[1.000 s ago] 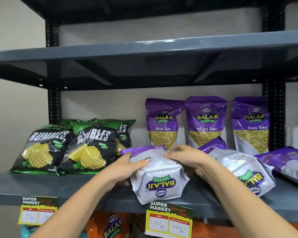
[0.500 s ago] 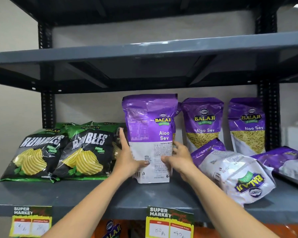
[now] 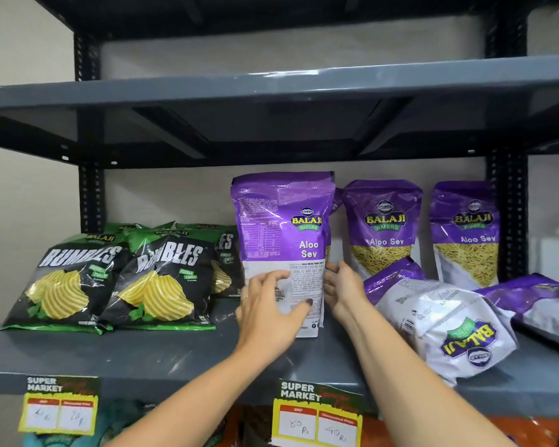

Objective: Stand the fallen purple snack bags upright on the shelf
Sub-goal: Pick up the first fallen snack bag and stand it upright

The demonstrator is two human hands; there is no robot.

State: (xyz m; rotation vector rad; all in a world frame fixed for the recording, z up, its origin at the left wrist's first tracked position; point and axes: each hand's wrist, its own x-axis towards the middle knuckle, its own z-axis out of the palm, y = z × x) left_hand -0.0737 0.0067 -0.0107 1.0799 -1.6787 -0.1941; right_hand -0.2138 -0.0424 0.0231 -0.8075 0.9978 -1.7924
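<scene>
A purple Aloo Sev bag stands upright in the middle of the grey shelf, its back panel facing me. My left hand lies flat against its lower front, fingers spread. My right hand is open at the bag's right edge, barely touching it. To the right, a fallen purple bag lies with its white base toward me. Another fallen purple bag lies at the far right. Two purple bags stand at the back; a third is mostly hidden behind the middle one.
Green and black Rumbles chip bags lean at the left of the shelf. The upper shelf hangs close above the standing bags. Price tags hang on the front edge. A black upright stands at the right.
The bag went from lying on its side in both hands to standing on the shelf. My hands have loosened from a two-sided grip to open palms against it.
</scene>
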